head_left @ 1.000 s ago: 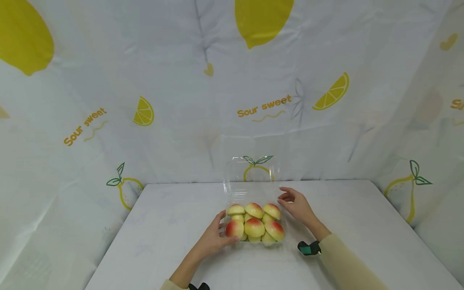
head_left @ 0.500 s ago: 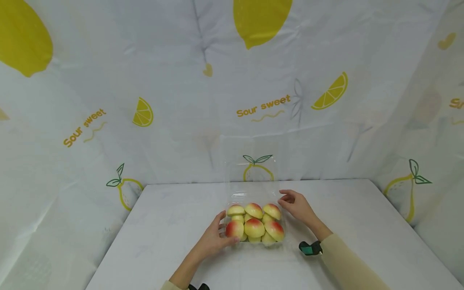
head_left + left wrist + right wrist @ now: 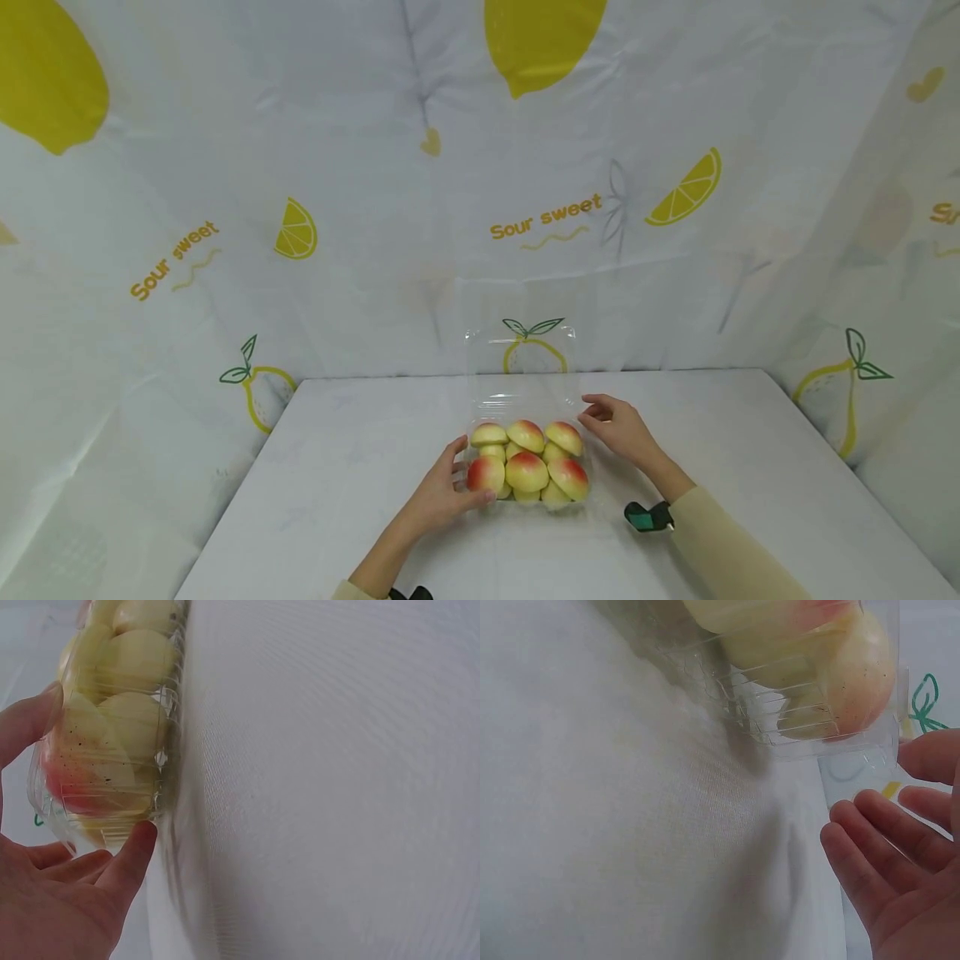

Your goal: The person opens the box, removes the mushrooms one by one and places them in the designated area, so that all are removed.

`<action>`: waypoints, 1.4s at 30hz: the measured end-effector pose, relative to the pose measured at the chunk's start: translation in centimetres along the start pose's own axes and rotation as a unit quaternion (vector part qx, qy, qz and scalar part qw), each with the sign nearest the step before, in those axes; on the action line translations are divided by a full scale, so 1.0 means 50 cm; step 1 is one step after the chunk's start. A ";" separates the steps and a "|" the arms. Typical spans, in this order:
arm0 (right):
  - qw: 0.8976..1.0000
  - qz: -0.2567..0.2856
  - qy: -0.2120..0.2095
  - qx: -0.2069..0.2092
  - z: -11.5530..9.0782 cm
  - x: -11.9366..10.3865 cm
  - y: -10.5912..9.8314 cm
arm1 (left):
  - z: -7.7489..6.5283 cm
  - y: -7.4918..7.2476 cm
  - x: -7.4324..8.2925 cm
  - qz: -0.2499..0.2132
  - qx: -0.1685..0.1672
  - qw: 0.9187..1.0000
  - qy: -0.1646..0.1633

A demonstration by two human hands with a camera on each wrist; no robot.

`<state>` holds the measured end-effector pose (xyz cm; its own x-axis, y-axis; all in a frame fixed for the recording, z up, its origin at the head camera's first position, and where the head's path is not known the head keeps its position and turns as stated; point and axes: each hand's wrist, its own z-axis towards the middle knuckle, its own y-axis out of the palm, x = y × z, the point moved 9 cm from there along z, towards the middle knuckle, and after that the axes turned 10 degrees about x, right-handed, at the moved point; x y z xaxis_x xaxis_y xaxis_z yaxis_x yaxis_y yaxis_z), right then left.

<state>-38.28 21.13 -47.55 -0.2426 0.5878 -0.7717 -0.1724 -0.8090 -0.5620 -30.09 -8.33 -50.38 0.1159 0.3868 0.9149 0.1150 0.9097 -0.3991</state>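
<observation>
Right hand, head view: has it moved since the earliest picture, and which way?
Yes, slightly: the right hand has drawn back from the far edge of the table and a little to the right.

Clear plastic box (image 3: 492, 407) on white table (image 3: 337, 450)

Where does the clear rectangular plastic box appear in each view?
Head: the clear rectangular plastic box is below centre, slightly right.
Left wrist: upper left, cut off by the top edge.
Right wrist: upper right, likewise cut off.
Shared landmark: the rounded yellow-and-red fruit pieces inside it.
</observation>
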 end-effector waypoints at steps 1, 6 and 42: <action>1.000 -0.002 -0.003 0.001 -0.001 0.000 -0.002 | 0.000 0.000 0.000 0.000 0.000 1.000 0.000; 0.999 -0.003 -0.030 0.015 -0.008 -0.009 -0.014 | -0.001 0.002 0.000 0.001 0.000 1.000 -0.001; 0.986 0.035 -0.165 0.001 -0.085 -0.175 -0.034 | -0.006 0.003 0.017 0.006 -0.006 1.000 0.017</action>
<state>-31.80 17.38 -41.12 -0.5508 0.4985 -0.6694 -0.1470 -0.8475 -0.5101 -29.68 -7.94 -49.68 0.1501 0.3929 0.9073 0.1257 0.9026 -0.4117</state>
